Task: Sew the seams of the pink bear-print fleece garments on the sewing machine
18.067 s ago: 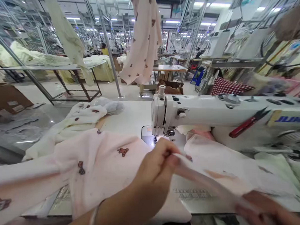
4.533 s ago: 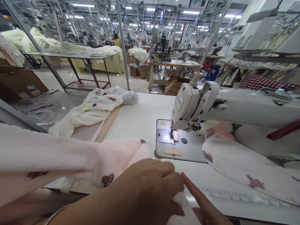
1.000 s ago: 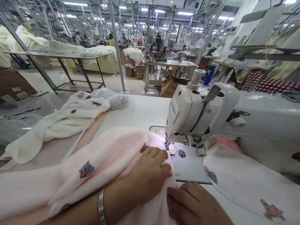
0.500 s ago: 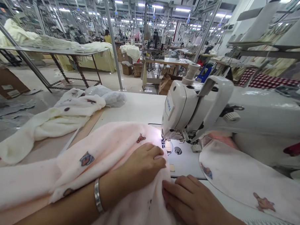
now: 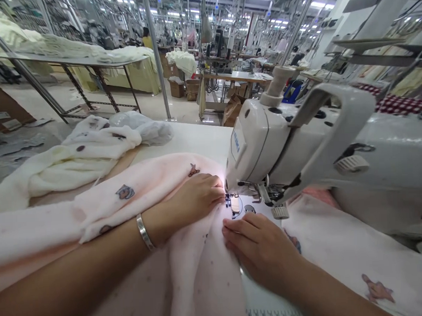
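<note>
We see the left hand [image 5: 195,194] resting flat on the pink bear-print cloth [image 5: 198,270], fingers together, at 9 o'clock from the sewing machine's [image 5: 255,146] needle [image 5: 227,194]. The right hand [image 5: 259,249] lies at 5 o'clock, fingertips pressing the same cloth's fold. Neither hand pinches; both grips are open and flat. Another bear-print piece [image 5: 351,259] lies at 4 o'clock.
</note>
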